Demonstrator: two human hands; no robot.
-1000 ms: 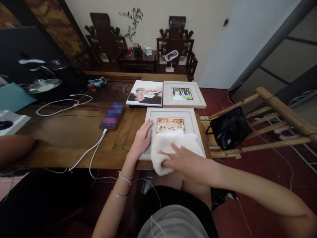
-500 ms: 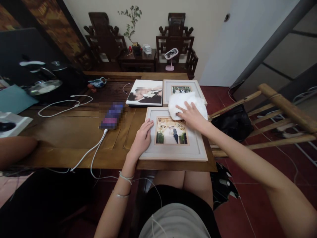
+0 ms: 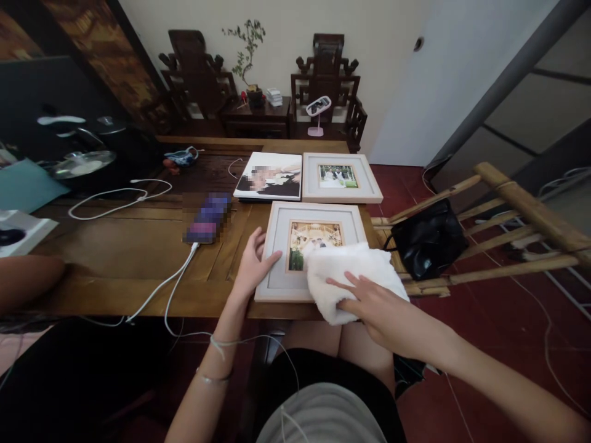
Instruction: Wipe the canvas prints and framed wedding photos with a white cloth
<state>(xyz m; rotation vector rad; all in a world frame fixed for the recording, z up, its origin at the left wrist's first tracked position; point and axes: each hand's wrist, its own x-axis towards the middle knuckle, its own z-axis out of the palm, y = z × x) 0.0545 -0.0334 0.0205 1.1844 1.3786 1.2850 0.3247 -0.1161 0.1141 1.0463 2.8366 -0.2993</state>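
A picture frame with a pale wooden border and a wedding photo lies flat near the table's front edge. At its left side is my left hand, thumb on the border and fingers curled along the outer edge. My right hand grips a fluffy white cloth, pressing it on the frame's lower right part. The cloth hides that corner and part of the photo, and hangs past the front edge. Behind lie a second picture frame and a photo album with a white-and-black cover.
On the wooden table, a phone is plugged into a white cable. Another person's arm rests at the left. A bamboo chair holding a black bag stands at the right.
My right hand has drawn the cloth from the far right corner towards me, uncovering the second frame. My left hand has shifted from lying on the border to its outer edge.
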